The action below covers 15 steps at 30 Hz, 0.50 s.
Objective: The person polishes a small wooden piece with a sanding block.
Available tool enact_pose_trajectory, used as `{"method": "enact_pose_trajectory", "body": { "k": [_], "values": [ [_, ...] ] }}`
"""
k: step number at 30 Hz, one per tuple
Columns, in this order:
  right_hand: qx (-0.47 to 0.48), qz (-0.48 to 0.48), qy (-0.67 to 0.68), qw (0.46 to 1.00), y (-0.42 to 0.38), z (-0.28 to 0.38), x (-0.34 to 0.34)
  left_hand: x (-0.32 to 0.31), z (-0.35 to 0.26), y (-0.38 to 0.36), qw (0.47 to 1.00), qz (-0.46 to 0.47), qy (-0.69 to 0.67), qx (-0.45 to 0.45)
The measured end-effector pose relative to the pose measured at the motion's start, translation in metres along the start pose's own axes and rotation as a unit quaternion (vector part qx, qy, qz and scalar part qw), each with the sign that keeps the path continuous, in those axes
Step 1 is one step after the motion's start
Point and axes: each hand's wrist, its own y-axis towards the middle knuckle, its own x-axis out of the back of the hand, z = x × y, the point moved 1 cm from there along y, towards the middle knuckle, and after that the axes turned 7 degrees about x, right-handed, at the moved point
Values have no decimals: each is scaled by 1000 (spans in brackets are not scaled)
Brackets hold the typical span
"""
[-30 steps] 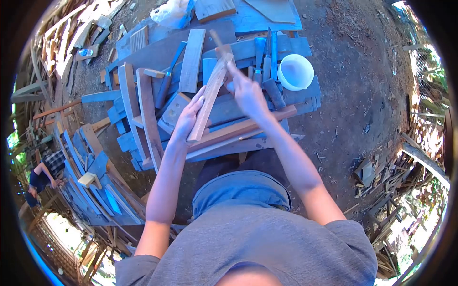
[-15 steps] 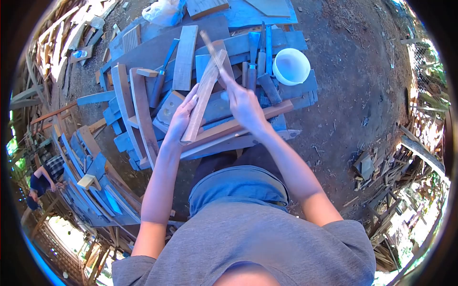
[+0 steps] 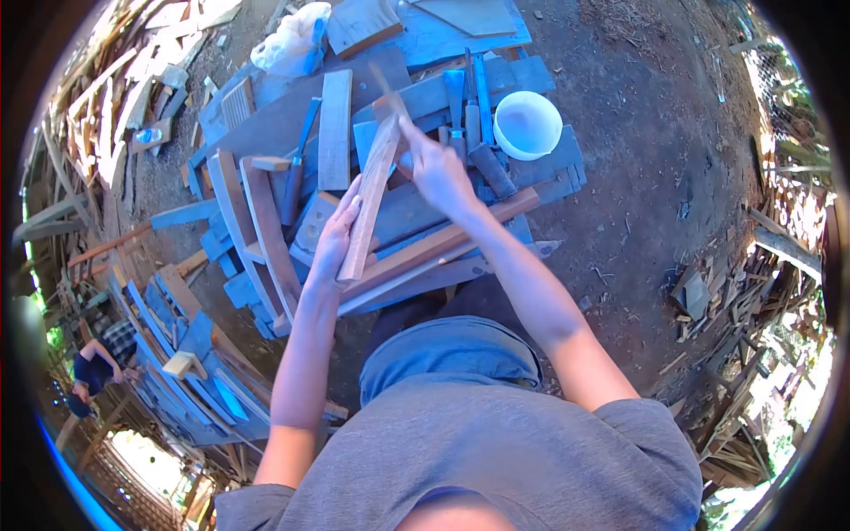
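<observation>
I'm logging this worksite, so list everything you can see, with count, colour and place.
wooden strip: one, pale brown, slanted up from the left hand.
thin tool: one, blurred, at the strip's top end.
bowl: one, white, right side of the plank stack.
chisels: several, blue-handled, left of the bowl.
plank stack: many boards, blue and brown, centre.
plastic bag: one, white, top.
scrap wood: piles, brown, on the ground right.
other person: one, far left.
left hand: grips the strip's lower part.
right hand: holds the thin tool.
</observation>
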Motion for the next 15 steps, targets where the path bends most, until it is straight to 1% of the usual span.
{"method": "enact_pose_trajectory", "body": {
  "k": [1, 2, 3, 4, 5, 7, 8, 10, 11, 12, 14, 15],
  "values": [
    [-22, 26, 46, 998, -19, 9, 2, -1, -2, 0, 999, 10, -25, 17],
    [27, 14, 34, 999, -37, 11, -4, -1, 1, -2, 998, 18, -55, 38],
    [9, 36, 38, 999, -45, 19, 2, -3, 1, -1, 999, -20, -17, 31],
    [-8, 58, 41, 997, -49, 26, 9, -5, 1, -4, 999, -21, -21, 34],
    [-9, 62, 39, 997, -38, 22, 9, -8, -1, -7, 998, -10, -36, 41],
    [-24, 37, 10, 999, 2, 12, 9, -9, -1, -8, 998, 3, -45, 41],
    [-23, 34, 13, 999, 0, 13, 5, -4, 4, -7, 998, 2, -41, 39],
    [-13, 3, 15, 1000, -4, 14, 0, 6, 6, 0, 992, 90, -88, 23],
    [6, -3, 14, 1000, -23, 19, -4, 8, 6, 2, 992, 86, -84, 25],
    [28, 0, 57, 998, -46, 31, 0, 3, 3, 2, 992, 87, -86, 25],
    [41, 5, 59, 997, -66, 36, 2, -5, 2, -2, 999, -16, -25, 30],
    [39, 10, 58, 998, -59, 30, -1, -1, 4, -4, 998, 26, -53, 30]
  ]
}}
